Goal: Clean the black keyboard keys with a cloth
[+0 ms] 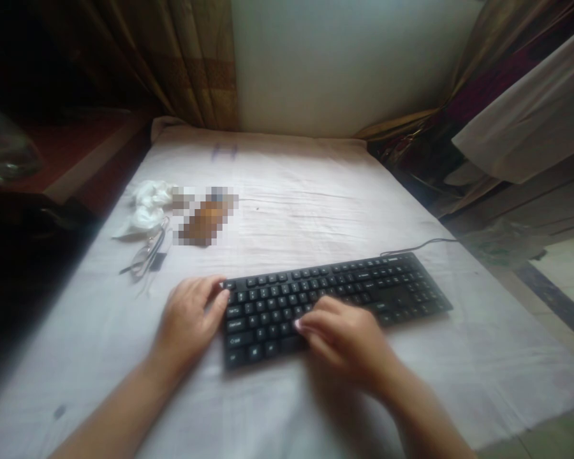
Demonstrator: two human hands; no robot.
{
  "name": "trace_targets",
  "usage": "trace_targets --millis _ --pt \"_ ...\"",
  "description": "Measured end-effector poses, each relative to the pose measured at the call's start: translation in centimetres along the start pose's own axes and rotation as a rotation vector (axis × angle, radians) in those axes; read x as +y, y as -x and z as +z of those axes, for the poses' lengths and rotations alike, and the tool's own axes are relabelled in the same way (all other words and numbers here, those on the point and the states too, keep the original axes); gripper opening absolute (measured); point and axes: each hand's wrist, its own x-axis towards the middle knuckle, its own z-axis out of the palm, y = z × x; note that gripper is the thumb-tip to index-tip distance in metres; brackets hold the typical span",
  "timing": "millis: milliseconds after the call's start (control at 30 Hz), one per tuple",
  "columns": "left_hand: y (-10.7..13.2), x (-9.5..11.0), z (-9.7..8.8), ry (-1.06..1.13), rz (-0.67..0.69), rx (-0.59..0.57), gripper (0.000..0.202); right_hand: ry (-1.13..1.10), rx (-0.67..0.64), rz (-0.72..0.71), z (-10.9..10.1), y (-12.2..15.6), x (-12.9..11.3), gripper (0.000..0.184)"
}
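A black keyboard (pixel 287 299) with white key legends lies slightly askew on the white cloth. My left hand (pixel 189 315) is at its left end, with fingertips and thumb closed against the upper left corner. Over the lower middle keys, my right hand (pixel 347 338) has its fingers pinched together, fingertips down on the key tops. A small pale spot shows at those fingertips; whether it is a held thing or a nail I cannot make out. The right hand hides part of the space bar and nearby keys.
A thin black cable (pixel 421 245) runs from the keyboard's back over the right edge. At the left lie a crumpled white plastic bag (pixel 148 203), some thin cords (pixel 150 255) and a blurred-out brown item (pixel 205 220). Curtains (pixel 191 57) hang behind, left of a pale wall (pixel 344 64).
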Motion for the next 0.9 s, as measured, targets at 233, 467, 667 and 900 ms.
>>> trace_targets --millis 233,467,667,900 --pt "0.0 0.0 -0.1 0.01 0.014 -0.003 0.033 0.098 0.069 0.059 0.9 -2.1 -0.4 0.016" --pt "0.0 0.1 0.0 0.023 -0.004 0.011 0.032 0.096 0.023 0.063 0.9 -0.5 -0.5 0.015" --pt "0.0 -0.1 0.1 0.04 0.006 0.022 0.032 0.082 0.022 0.041 0.3 -1.1 -1.0 0.015" --pt "0.0 0.0 0.1 0.044 0.005 0.015 0.032 0.137 0.068 0.042 1.9 -2.8 -1.7 0.014"
